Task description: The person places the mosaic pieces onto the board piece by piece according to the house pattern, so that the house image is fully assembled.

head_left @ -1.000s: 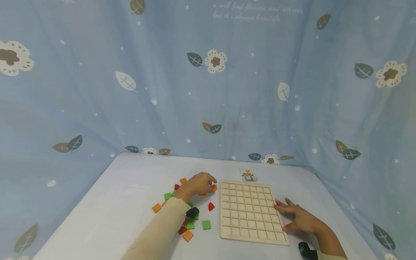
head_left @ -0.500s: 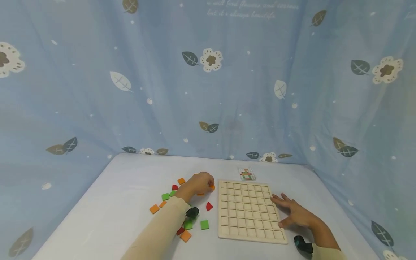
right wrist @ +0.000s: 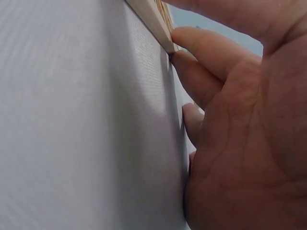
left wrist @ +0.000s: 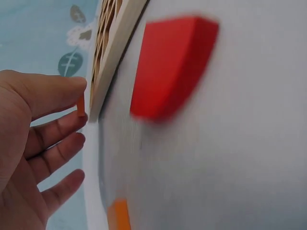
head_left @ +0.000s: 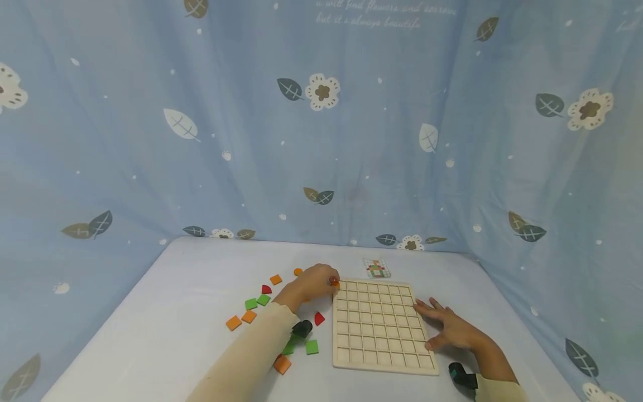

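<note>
My left hand (head_left: 315, 280) pinches a small orange tile (left wrist: 81, 105) between thumb and index finger, its other fingers spread apart. In the head view this hand is over the far left corner of a pale wooden grid board (head_left: 372, 329); the tile overlaps that corner. A red quarter-round tile (head_left: 319, 319) lies just left of the board, large and close in the left wrist view. At the board's right edge rests my right hand (head_left: 452, 328), fingers spread and straight. In the right wrist view its fingertips (right wrist: 184, 36) touch the board's side.
Left of the board lie scattered orange tiles (head_left: 233, 322), green tiles (head_left: 312, 347) and another red tile (head_left: 266, 289). Some are hidden under the left forearm. A small patterned card (head_left: 377, 268) lies beyond the board. A blue curtain (head_left: 241, 139) hangs behind the white table (head_left: 201, 268).
My left hand has closed thumb and finger on the orange tile and carried it right to the board's corner. A round orange tile behind the hand has come into view. The right hand stays at the edge.
</note>
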Demonstrator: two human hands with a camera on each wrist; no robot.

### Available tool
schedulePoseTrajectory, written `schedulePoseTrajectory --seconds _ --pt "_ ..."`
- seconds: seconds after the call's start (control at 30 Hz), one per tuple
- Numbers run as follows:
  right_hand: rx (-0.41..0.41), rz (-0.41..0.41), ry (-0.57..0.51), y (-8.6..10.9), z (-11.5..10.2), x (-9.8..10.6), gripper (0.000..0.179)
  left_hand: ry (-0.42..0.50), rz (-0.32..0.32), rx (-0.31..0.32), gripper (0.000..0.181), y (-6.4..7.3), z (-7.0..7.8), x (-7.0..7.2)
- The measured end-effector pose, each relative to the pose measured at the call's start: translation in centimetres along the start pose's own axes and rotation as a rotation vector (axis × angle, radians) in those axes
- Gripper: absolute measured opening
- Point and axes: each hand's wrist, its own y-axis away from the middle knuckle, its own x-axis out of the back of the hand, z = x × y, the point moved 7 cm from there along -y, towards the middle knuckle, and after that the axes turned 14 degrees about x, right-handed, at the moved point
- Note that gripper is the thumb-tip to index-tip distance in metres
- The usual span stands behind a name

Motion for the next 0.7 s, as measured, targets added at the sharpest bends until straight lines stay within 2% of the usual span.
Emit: schedulePoseTrajectory --seconds 0.23,0.5,0.7 --pt "-0.002 -0.016 0.027 -0.1 -0.1 -0.1 0.106 -0.02 0.018 -0.07 0.012 -0.6 2.6 -0.7" --pt "-0.01 -0.037 0.006 -0.3 -0.2 -0.4 0.108 -0.042 0.001 -0.084 0.015 -2.0 4.8 -1.9" --pt "-0.008 -0.034 -0.02 -0.3 -0.1 -0.5 0.107 0.0 0.017 -0.108 0.017 -2.8 6.2 -2.6"
